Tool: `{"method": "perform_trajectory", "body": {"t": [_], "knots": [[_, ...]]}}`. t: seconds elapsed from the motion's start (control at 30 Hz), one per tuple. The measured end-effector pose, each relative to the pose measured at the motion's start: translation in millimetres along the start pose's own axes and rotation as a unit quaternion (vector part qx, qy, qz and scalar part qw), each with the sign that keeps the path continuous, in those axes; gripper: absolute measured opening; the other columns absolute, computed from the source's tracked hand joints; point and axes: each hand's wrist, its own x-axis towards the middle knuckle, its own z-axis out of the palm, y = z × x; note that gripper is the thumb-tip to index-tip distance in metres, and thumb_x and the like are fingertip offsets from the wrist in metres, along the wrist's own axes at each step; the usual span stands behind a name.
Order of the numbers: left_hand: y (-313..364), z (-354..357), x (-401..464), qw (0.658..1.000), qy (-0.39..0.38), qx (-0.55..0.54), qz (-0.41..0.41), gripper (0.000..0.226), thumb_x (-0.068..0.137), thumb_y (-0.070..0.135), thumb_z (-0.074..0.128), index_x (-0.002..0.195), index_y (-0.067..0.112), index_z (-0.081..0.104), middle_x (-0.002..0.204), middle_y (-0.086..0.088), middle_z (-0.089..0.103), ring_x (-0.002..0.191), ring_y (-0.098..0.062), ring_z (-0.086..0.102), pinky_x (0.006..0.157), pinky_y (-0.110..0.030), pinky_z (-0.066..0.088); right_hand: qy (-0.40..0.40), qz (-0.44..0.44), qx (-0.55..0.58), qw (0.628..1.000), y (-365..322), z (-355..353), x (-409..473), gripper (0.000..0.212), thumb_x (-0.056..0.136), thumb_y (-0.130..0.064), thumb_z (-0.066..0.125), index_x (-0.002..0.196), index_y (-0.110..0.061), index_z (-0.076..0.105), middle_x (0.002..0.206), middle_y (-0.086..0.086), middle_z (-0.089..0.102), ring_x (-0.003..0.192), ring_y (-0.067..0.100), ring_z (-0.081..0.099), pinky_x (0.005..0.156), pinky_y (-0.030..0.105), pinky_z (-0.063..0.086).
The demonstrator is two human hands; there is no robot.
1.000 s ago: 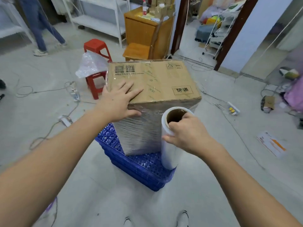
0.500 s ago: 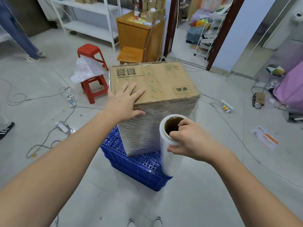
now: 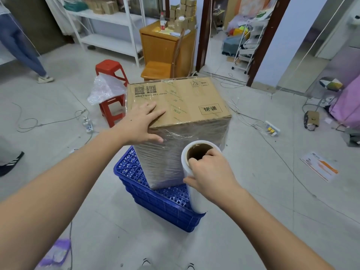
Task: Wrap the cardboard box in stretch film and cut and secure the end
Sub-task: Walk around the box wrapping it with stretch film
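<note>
Cardboard shows bare on the top of the cardboard box (image 3: 176,102), while its near side carries layers of clear stretch film (image 3: 165,158) that wrinkle and shine down to the base. You have the box standing upright on a blue crate (image 3: 155,197), which sits on the pale tiled floor (image 3: 253,191) in the middle of the room. Your left hand (image 3: 141,123) lies flat on the near left corner of the box top, fingers (image 3: 153,110) spread and straight, thumb hanging over the wrapped near face — it presses rather than grips. Your right hand (image 3: 209,176) holds the film roll (image 3: 194,184) upright just beside the near right edge of the box; its fingers curl over the rim of the brown core at the top and the thumb wraps the outside of the roll. The roll's lower end hangs in front of the crate's near right corner, and you cannot tell from here whether it touches it. Left of the box, a red stool (image 3: 112,90) carries a crumpled clear plastic bag (image 3: 105,90). Farther back stands a wooden cabinet (image 3: 165,47) with small cartons and a bottle on it, and a white shelf unit (image 3: 109,26) runs along the far left wall. Cables and a power strip (image 3: 271,129) trail across the floor to the right, near a printed leaflet (image 3: 319,166) — and another person's legs (image 3: 25,49) show at the far left.
</note>
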Motion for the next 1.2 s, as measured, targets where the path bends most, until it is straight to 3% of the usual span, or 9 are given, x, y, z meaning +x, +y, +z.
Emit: {"method": "perform_trajectory", "body": {"t": [0.1, 0.2, 0.33, 0.4, 0.47, 0.6, 0.9, 1.07, 1.2], "knots": [[-19.1, -9.6, -0.9, 0.997, -0.032, -0.01, 0.065, 0.11, 0.079, 0.077, 0.064, 0.164, 0.032, 0.012, 0.172, -0.004, 0.004, 0.158, -0.022, 0.001, 0.123, -0.037, -0.001, 0.008, 0.029, -0.02, 0.999, -5.7, 7.7, -1.0, 0.018, 0.093, -0.032, 0.055, 0.083, -0.019, 0.047, 0.069, -0.001, 0.057, 0.064, 0.024, 0.047, 0.077, 0.034, 0.036], [-43.7, -14.9, 2.3, 0.988, -0.046, 0.044, 0.14, 0.111, 0.081, 0.082, 0.057, 0.165, 0.034, 0.004, 0.172, 0.0, 0.0, 0.158, -0.017, -0.001, 0.121, -0.031, -0.006, 0.019, 0.084, -0.042, 0.995, -11.1, 14.6, 2.4, 0.03, 0.074, -0.026, 0.067, 0.069, -0.02, 0.038, 0.05, -0.005, 0.037, 0.048, 0.021, 0.032, 0.069, 0.035, 0.035], [-63.4, -10.8, 10.8, 0.971, -0.03, 0.061, 0.23, 0.108, 0.085, 0.085, 0.045, 0.165, 0.029, -0.001, 0.172, 0.004, -0.005, 0.158, -0.013, -0.008, 0.125, -0.034, -0.009, 0.058, 0.149, -0.071, 0.985, -9.5, 22.6, 18.3, 0.057, 0.073, -0.07, 0.062, 0.06, -0.02, 0.038, 0.044, -0.004, 0.047, 0.047, 0.022, 0.039, 0.069, 0.036, 0.042], [-66.4, -1.6, 15.1, 0.966, 0.001, 0.038, 0.255, 0.099, 0.091, 0.08, 0.041, 0.165, 0.026, 0.006, 0.172, 0.001, 0.004, 0.158, -0.014, -0.003, 0.128, -0.037, -0.006, 0.092, 0.188, -0.067, 0.976, -5.6, 23.4, 26.8, 0.061, 0.07, -0.071, 0.067, 0.055, -0.019, 0.039, 0.039, -0.001, 0.046, 0.043, 0.024, 0.043, 0.066, 0.034, 0.043], [-68.8, 6.9, 17.8, 0.965, 0.035, 0.022, 0.261, 0.092, 0.094, 0.076, 0.037, 0.165, 0.022, 0.014, 0.172, -0.002, 0.012, 0.159, -0.017, 0.005, 0.129, -0.042, 0.001, 0.124, 0.206, -0.059, 0.969, -4.5, 26.6, 31.0, 0.057, 0.074, -0.062, 0.074, 0.052, -0.018, 0.044, 0.037, 0.0, 0.042, 0.041, 0.025, 0.041, 0.065, 0.034, 0.041], [-73.2, 13.9, 22.9, 0.964, 0.059, 0.011, 0.26, 0.09, 0.092, 0.074, 0.032, 0.164, 0.021, 0.019, 0.171, -0.003, 0.015, 0.158, -0.021, 0.013, 0.128, -0.047, 0.01, 0.19, 0.194, -0.056, 0.961, -18.4, 29.3, 31.4, 0.05, 0.078, -0.055, 0.059, 0.054, -0.021, 0.031, 0.044, -0.002, 0.023, 0.045, 0.024, 0.029, 0.06, 0.03, 0.038], [-68.8, 17.6, 24.4, 0.963, 0.073, 0.018, 0.258, 0.089, 0.092, 0.073, 0.034, 0.164, 0.024, 0.018, 0.171, -0.002, 0.015, 0.158, -0.019, 0.011, 0.128, -0.046, 0.007, 0.206, 0.136, -0.034, 0.969, -60.0, 27.0, 30.2, 0.051, 0.07, -0.046, 0.079, 0.051, -0.018, 0.041, 0.05, -0.002, 0.026, 0.053, 0.019, 0.026, 0.073, 0.032, 0.046], [-66.8, 15.4, 21.3, 0.965, 0.077, 0.012, 0.251, 0.089, 0.09, 0.072, 0.038, 0.163, 0.025, 0.022, 0.171, -0.001, 0.018, 0.157, -0.019, 0.014, 0.128, -0.046, 0.008, 0.162, 0.063, 0.003, 0.985, -72.7, 18.8, 37.6, 0.061, 0.069, -0.043, 0.085, 0.062, -0.022, 0.028, 0.055, -0.005, 0.022, 0.059, 0.018, 0.023, 0.08, 0.033, 0.046], [-64.1, 14.6, 18.2, 0.967, 0.08, 0.01, 0.241, 0.088, 0.088, 0.072, 0.04, 0.162, 0.025, 0.027, 0.17, 0.0, 0.022, 0.157, -0.02, 0.019, 0.128, -0.046, 0.01, 0.069, 0.09, 0.009, 0.994, -78.3, 9.4, 40.9, 0.052, 0.075, -0.047, 0.077, 0.069, -0.022, 0.031, 0.063, -0.007, 0.031, 0.07, 0.017, 0.032, 0.089, 0.038, 0.049]]}}
